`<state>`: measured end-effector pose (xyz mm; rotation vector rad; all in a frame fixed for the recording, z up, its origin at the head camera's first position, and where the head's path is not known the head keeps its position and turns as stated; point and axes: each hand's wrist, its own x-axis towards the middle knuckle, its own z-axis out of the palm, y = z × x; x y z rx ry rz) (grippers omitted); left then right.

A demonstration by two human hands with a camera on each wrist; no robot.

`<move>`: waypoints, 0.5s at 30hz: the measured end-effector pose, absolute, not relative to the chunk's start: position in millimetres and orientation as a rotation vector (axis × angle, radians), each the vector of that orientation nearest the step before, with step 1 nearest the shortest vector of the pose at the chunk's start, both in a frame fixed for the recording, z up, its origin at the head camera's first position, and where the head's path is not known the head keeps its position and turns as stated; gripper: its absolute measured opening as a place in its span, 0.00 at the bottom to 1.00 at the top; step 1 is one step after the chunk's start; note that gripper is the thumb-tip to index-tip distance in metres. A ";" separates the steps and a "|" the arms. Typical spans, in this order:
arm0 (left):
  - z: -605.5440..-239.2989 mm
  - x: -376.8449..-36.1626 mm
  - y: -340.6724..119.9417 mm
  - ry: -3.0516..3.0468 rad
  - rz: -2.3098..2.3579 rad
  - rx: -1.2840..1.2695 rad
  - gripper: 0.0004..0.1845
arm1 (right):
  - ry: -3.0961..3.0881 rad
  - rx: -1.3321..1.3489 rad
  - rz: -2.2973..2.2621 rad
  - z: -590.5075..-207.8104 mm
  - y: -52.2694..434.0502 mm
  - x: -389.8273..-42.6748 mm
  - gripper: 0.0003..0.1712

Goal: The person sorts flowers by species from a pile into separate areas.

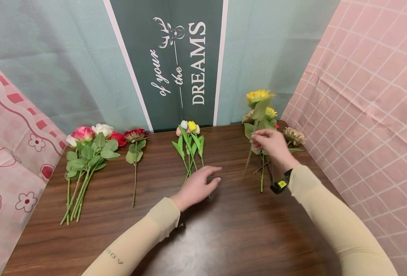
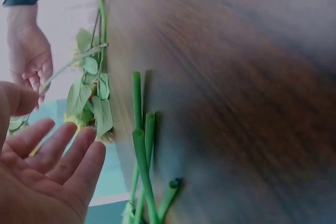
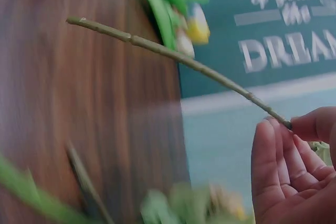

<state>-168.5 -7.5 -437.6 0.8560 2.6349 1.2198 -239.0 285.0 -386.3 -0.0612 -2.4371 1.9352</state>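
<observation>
My right hand point(image 1: 255, 142) pinches the stem point(image 3: 173, 55) of a yellow sunflower point(image 1: 258, 96) between thumb and fingers, and holds it tilted above a small pile of flowers at the table's back right. The right wrist view shows the thin stem running from my fingertips point(image 3: 294, 125) out over the wood. On the table, my left hand point(image 1: 211, 176) lies flat with straight fingers and holds nothing. It is right beside the lower stems of a tulip bunch point(image 1: 189, 142). In the left wrist view my open palm point(image 2: 50, 166) is next to those green stems point(image 2: 140, 145).
A bunch of pink, white and red roses point(image 1: 86, 149) lies at the left of the brown wooden table point(image 1: 244, 230), with a single dark red flower point(image 1: 135, 135) beside it. A beige dried flower point(image 1: 294, 135) lies at the far right. Cloth backdrops enclose three sides.
</observation>
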 end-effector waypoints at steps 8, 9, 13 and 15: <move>-437.0 -175.0 -30.4 2.435 1.583 0.516 0.23 | -2.393 0.126 2.220 -400.5 198.4 -233.3 0.17; -436.3 -175.5 -34.0 2.432 1.591 0.499 0.23 | -2.379 0.143 2.247 -400.2 189.3 -233.2 0.17; -435.6 -177.1 -47.3 2.452 1.587 0.449 0.22 | -2.354 0.179 2.317 -396.1 160.5 -233.9 0.16; -435.4 -177.0 -52.9 2.453 1.604 0.443 0.20 | -2.357 0.180 2.331 -393.9 150.2 -234.4 0.16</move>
